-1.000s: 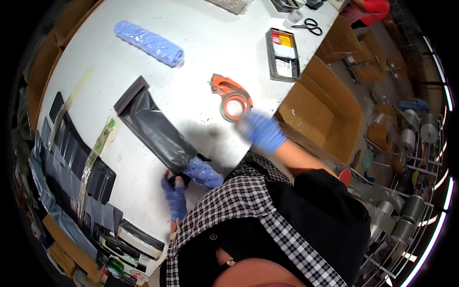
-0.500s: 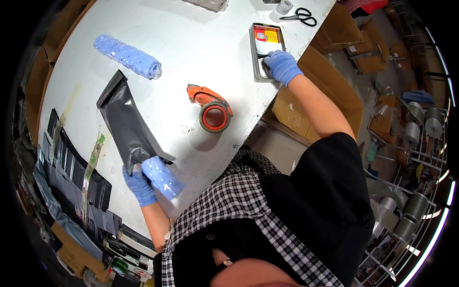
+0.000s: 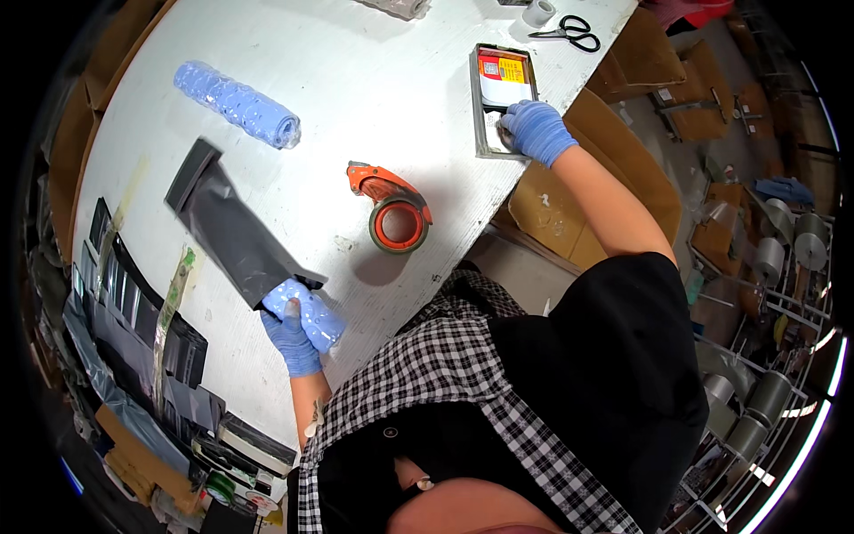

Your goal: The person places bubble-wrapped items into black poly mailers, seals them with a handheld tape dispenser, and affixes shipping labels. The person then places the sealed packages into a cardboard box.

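My left hand [image 3: 291,339], in a blue glove, is closed around a blue dotted roll [image 3: 313,319] in clear wrap, its thumb on top. The roll's upper end sits in the mouth of a dark grey plastic mailer bag [image 3: 227,236], which stretches away from me over the table. To the right, my gloved right hand [image 3: 539,132] reaches into the near end of a shallow grey tray [image 3: 485,145]. Its fingers are curled down at the tray bottom, and what they hold, if anything, is hidden. A card with red and yellow print [image 3: 504,78] lies in the tray's far end.
An orange tape dispenser [image 3: 398,206] lies mid-table. A second blue wrapped roll [image 3: 237,105] is farther left. Black scissors [image 3: 569,34] and a small white roll [image 3: 539,12] are at the far right. Dark bags [image 3: 147,307] line the left edge; an open cardboard box [image 3: 614,165] stands beyond the right edge.
My left hand has moved slightly right, its thumb now on the blue roll, and the bag's far end has swung left. My right hand has shifted slightly right and nearer inside the tray.
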The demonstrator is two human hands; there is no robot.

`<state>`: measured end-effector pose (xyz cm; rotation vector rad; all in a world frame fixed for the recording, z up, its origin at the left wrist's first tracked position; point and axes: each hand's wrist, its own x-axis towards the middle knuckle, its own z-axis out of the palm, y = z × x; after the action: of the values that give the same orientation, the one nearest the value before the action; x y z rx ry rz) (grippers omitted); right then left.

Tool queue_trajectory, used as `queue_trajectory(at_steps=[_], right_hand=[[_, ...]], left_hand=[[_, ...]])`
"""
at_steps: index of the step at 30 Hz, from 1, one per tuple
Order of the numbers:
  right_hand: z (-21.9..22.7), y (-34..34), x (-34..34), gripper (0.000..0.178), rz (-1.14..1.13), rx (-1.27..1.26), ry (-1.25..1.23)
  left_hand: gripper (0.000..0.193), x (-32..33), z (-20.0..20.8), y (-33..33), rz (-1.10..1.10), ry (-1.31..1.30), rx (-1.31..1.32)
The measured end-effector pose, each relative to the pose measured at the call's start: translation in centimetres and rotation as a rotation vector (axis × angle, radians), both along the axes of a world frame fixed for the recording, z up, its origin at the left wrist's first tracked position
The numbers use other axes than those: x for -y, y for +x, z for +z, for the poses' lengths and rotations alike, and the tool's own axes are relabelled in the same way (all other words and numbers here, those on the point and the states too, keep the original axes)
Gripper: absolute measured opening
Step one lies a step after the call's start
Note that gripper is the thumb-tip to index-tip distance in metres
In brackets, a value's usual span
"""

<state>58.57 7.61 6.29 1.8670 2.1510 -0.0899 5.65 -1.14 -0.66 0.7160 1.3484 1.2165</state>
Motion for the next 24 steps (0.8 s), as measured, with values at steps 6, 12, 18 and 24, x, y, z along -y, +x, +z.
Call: queue_trajectory(at_steps=[6,12,18,24], right_hand=[[-0.3,0.0,-0.4,0.023,-0.021,-0.042,0.014],[0.0,0.0,-0.1,0.027,-0.046,0.024,-0.071],[0.8,-0.2,0.4,0.027,-0.083,0.016,-0.017],[2.8,-0.3,0.3,0.025,-0.242,-0.063,-0.042]], left_hand=[[0.066,-1.0,-1.3,-1.4,0.151,-0.096,-0.351],[0.076,-1.4,-1.8,-1.9,0.058,-0.113,-0.648],[0.080,-0.5,-0.1,-1.3,0.067,-0.100,-0.561],[0.077,0.9,3.1,-0.5,0.158,0.151,-0.835]])
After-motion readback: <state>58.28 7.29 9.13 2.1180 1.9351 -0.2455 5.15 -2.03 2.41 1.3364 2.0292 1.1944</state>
